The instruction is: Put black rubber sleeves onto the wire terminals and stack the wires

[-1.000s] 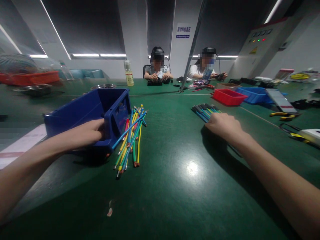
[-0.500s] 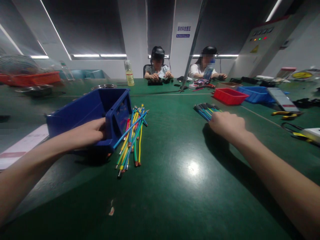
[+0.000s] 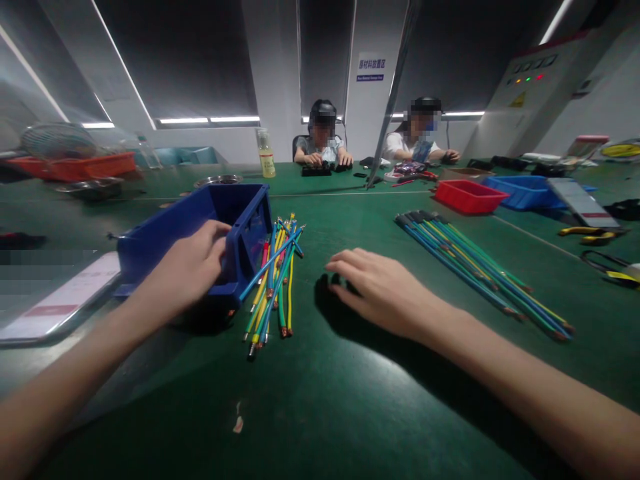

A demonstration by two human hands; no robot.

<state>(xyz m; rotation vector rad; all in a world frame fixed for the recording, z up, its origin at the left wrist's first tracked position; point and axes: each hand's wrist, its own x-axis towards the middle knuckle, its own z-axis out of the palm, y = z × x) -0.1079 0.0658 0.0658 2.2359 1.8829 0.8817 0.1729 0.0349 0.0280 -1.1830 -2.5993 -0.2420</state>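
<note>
I see the left hand [image 3: 193,270] closed around the near end wall of the blue bin [image 3: 200,230], with the fingers curled over its rim; the bin lies tipped on the green surface [image 3: 360,393]. A loose pile of short coloured wires [image 3: 274,280] spills out from the open front of the bin, just beside it. The right hand [image 3: 383,290] hovers low over the surface, near this pile but apart from it, with the fingers spread and relaxed, and it holds nothing. Well to the right lies a neat row of longer wires [image 3: 475,263], all side by side. My judgement is that one group is already arranged and the spilled pile is not yet sorted, so most of the work is left. Farther on the surface I see a red tray [image 3: 469,195], a blue tray [image 3: 525,190], yellow-handled pliers [image 3: 590,233] and a bottle [image 3: 265,155]. Two other people sit at the far edge with their hands on small things. The room is dim, with dark blinds and a grey control cabinet [image 3: 530,100] at the right.
</note>
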